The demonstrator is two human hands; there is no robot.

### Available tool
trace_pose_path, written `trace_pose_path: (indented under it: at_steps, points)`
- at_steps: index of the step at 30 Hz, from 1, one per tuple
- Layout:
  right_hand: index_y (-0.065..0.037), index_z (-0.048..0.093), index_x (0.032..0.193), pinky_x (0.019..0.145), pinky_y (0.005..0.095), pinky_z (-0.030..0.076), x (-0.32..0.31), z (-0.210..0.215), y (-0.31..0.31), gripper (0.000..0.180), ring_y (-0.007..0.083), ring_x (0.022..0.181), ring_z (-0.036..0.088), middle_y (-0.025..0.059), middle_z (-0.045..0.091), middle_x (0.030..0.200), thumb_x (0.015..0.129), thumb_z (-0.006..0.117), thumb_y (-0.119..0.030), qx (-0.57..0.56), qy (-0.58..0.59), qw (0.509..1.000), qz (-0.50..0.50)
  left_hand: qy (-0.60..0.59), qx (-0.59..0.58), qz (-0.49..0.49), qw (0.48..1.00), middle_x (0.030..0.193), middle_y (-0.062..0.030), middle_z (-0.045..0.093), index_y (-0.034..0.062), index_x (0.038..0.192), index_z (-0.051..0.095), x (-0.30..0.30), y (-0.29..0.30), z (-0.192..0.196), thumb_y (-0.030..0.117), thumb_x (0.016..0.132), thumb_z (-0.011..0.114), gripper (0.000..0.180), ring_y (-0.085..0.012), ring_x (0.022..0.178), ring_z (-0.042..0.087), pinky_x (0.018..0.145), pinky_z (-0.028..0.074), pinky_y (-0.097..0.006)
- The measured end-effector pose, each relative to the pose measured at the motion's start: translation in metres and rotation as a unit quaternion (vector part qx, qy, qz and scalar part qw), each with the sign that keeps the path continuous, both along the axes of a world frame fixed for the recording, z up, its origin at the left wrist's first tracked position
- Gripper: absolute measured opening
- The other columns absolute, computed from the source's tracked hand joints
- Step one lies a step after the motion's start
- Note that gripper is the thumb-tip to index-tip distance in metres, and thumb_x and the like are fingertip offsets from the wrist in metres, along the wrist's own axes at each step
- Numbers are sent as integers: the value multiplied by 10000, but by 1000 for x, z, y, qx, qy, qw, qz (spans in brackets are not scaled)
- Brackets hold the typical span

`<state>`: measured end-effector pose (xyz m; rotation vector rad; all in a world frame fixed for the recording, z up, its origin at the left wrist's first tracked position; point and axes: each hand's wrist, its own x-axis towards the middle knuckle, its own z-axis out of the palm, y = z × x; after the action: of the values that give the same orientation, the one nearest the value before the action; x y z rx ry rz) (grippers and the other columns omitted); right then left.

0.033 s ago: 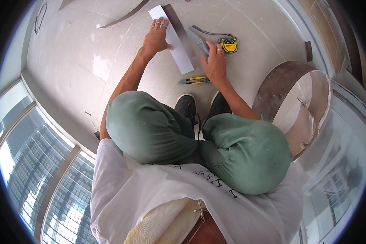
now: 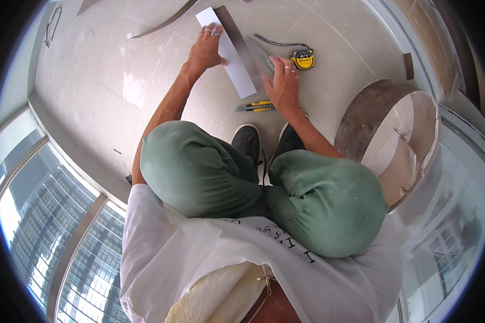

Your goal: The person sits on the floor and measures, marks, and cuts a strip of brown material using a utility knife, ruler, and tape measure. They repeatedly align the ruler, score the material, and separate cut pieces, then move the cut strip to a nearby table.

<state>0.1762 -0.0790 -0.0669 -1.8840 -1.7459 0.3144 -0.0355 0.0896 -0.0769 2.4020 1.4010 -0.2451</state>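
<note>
Almost nothing has moved since the earlier frame: both hands stay in the same spots on the strip, and the tools on the floor lie where they did.

In the head view, a long white strip point(image 2: 227, 49) lies flat on the floor at the top middle of the frame. It looks thin, smooth and stiff, like a narrow board, and it slants from the upper left down to the lower right. A dark, flat bar point(image 2: 241, 33) runs along its right edge, touching it.

The left hand point(image 2: 206, 49) lies flat on the strip's left side, fingers spread apart and pressing down, clamped on nothing. The right hand point(image 2: 282, 82) rests open on the floor at the strip's lower right end, fingers spread. I cannot tell if it holds anything small.

Just right of that hand sits a round yellow tape measure point(image 2: 303, 58). A yellow and black knife point(image 2: 256, 106) lies just below the strip, near two dark shoes point(image 2: 247, 141).

The floor point(image 2: 118, 81) is pale, shiny and dusty. A big round brown drum point(image 2: 385, 134) with a white inside stands at the right. Green-clad knees fill the middle and hide the floor beneath them. Tall glass windows point(image 2: 48, 215) run down the lower left.
</note>
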Motion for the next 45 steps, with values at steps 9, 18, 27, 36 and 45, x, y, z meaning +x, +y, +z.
trace_pose_path:
  at_steps: [9, 18, 27, 36, 45]
  points:
    - [-19, 563, 1217, 887, 455, 509, -15, -46, 6, 299, 381, 1044, 629, 205, 653, 1123, 936, 607, -110, -104, 204, 972, 46, 55, 15, -40, 998, 1536, -229, 388, 91, 1497, 430, -2, 21, 11, 197, 667, 896, 958, -403, 1412, 401, 1142, 425, -447]
    - [-20, 581, 1103, 778, 528, 530, -3, -23, 46, 193, 423, 895, 680, 225, 699, 936, 926, 590, -95, -229, 112, 964, 80, 90, 116, -120, 982, 1560, -210, 344, 316, 1434, 512, 15, -2, 4, 118, 642, 919, 913, -444, 1395, 409, 1089, 500, -473]
    - [-27, 585, 1086, 763, 521, 536, -2, -34, 47, 170, 413, 897, 687, 227, 698, 915, 920, 580, -64, -209, 116, 967, 91, 23, 99, -130, 986, 1553, -194, 356, 330, 1369, 574, -4, 6, -2, 43, 697, 867, 787, -419, 1382, 439, 1014, 566, -443]
    - [-48, 586, 1046, 749, 465, 530, -2, -40, 50, 166, 366, 899, 688, 181, 705, 943, 885, 615, -76, -229, 122, 962, 84, 5, 85, -145, 986, 1567, -179, 345, 322, 1338, 603, -14, 9, 3, 3, 697, 856, 759, -343, 1277, 573, 959, 602, -400]
    - [-43, 596, 1039, 758, 466, 531, -2, -34, 50, 166, 369, 887, 688, 181, 705, 918, 878, 620, -71, -231, 134, 960, 79, 29, 101, -146, 984, 1565, -183, 349, 327, 1351, 593, -8, 8, 0, 10, 690, 864, 781, -389, 1346, 496, 976, 591, -417]
